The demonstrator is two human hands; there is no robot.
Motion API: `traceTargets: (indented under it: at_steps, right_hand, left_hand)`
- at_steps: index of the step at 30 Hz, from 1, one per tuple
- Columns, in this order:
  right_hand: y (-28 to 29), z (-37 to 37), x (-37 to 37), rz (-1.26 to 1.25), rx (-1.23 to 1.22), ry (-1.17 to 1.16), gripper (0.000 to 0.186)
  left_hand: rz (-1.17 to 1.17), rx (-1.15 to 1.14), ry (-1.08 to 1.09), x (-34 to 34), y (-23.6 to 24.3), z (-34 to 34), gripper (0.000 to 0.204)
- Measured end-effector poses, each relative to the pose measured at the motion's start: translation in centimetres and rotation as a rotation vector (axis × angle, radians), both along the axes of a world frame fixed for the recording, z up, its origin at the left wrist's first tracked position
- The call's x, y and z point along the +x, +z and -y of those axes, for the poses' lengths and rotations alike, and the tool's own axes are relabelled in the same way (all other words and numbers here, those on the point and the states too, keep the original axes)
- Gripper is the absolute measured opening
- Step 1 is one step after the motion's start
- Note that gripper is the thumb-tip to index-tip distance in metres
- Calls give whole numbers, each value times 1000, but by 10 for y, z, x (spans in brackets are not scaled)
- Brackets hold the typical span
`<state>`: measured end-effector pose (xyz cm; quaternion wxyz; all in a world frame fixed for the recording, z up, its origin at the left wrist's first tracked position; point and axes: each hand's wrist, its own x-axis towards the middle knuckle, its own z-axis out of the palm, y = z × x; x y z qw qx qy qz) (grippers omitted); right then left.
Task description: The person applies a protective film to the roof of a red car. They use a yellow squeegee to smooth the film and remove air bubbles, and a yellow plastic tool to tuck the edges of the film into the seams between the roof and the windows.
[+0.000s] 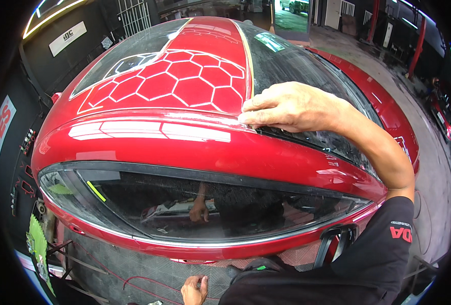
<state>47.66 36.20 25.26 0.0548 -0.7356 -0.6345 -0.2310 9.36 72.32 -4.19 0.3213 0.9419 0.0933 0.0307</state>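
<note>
My right hand (281, 107) reaches over the glossy red car roof (210, 38) to the edge beside the dark windscreen (306, 76). Its fingers are pinched at the roof's side channel, around something pale that I cannot make out. A thin yellow strip (248, 61), perhaps tape, runs along the windscreen edge. Bright hexagonal light reflections cover the middle of the roof. Below the tinted side window (235, 208), my left hand (195, 288) hangs low with fingers curled and nothing visible in them.
The side mirror (332, 246) juts out beside my body. A red hose (139, 280) lies on the grey tiled floor (108, 274). At left are tools on a dark wall (27, 142) and a green jagged object (37, 244). Red posts (416, 61) stand at back right.
</note>
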Motion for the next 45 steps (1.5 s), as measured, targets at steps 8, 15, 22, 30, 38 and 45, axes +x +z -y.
traceTargets:
  at_steps: [8,15,22,30,38,45]
  right_hand:
    - [7,-11,-5,-371,28,-51,18]
    - [25,-26,4,-457,-113,-103,8]
    - [8,-22,-4,-210,-67,-104,13]
    - [-15,-3,-4,-207,156,-4,14]
    - [-17,9,-18,-677,448,-219,19]
    - [3,-30,-34,-907,405,-652,39]
  left_hand:
    - [-18,29,-2,5,-2,4,19]
    - [14,5,-11,13,2,10,18]
    - [31,-15,20,4,-5,19,19]
    - [13,-63,47,-1,-4,31,20]
    - [75,26,-30,14,10,31,20]
    - [92,25,-75,29,6,24,15]
